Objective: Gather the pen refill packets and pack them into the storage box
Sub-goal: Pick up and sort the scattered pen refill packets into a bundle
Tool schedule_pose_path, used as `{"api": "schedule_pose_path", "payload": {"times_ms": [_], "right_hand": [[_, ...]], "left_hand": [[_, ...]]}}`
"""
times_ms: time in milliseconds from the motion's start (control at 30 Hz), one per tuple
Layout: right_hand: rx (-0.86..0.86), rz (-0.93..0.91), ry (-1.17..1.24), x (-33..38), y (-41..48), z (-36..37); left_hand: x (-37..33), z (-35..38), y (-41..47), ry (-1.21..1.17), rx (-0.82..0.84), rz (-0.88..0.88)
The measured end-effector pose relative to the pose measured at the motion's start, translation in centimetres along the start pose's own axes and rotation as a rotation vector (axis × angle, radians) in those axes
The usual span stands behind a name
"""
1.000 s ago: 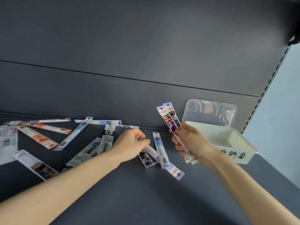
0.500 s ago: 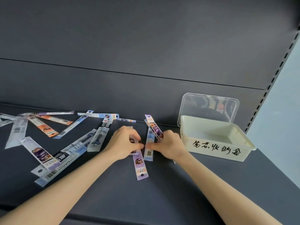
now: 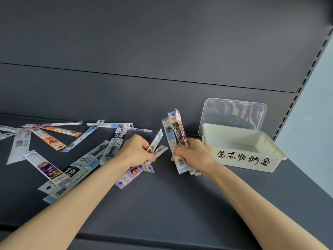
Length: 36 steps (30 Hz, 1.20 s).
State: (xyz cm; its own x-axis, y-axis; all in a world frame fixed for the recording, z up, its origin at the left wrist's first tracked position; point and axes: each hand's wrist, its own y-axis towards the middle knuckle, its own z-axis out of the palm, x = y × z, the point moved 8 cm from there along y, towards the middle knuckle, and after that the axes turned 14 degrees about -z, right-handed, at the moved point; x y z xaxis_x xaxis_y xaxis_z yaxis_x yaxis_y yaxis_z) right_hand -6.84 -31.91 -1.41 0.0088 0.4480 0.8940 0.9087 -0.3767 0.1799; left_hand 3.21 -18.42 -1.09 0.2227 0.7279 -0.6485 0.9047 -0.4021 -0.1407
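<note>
My right hand grips a bundle of pen refill packets that stands nearly upright, just left of the cream storage box. The box carries black handwriting on its front and looks empty inside. My left hand pinches a couple of thin packets lifted off the shelf. A purple packet lies flat under that hand. Several more packets are scattered over the dark shelf to the left.
A clear plastic lid leans against the back panel behind the box. The dark shelf has a front edge near the bottom of the view. A perforated upright runs along the right side.
Both hands were low on the shelf, meeting over the packets. My right hand has since raised its bundle upright, now with one more packet, and my left hand has lifted a couple of packets.
</note>
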Motion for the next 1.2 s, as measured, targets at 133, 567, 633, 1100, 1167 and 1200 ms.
{"api": "schedule_pose_path", "payload": {"times_ms": [133,567,633,1100,1167,1200], "right_hand": [[-0.028,-0.001,0.133,0.2,-0.6,0.0],[-0.142,-0.148,0.437,2.3,-1.2,-0.9],[-0.221,-0.175,0.472,2.4,-1.1,-1.7],[0.294,-0.128,0.292,3.2,-2.4,2.9],[0.318,-0.137,0.295,3.3,-2.4,3.2],[0.298,-0.137,0.32,3.2,-2.3,3.1]], "left_hand": [[-0.6,0.0,-0.7,0.171,-0.08,0.076],[-1.8,-1.3,-3.3,-0.482,0.258,0.191],[-1.1,-1.5,-2.7,-0.54,0.276,0.115],[-0.5,-4.9,-2.2,-0.884,-0.019,0.174],[-1.6,-3.7,-2.7,-0.816,0.026,0.228],[-1.6,-3.6,-2.7,-0.842,0.013,0.221]]}}
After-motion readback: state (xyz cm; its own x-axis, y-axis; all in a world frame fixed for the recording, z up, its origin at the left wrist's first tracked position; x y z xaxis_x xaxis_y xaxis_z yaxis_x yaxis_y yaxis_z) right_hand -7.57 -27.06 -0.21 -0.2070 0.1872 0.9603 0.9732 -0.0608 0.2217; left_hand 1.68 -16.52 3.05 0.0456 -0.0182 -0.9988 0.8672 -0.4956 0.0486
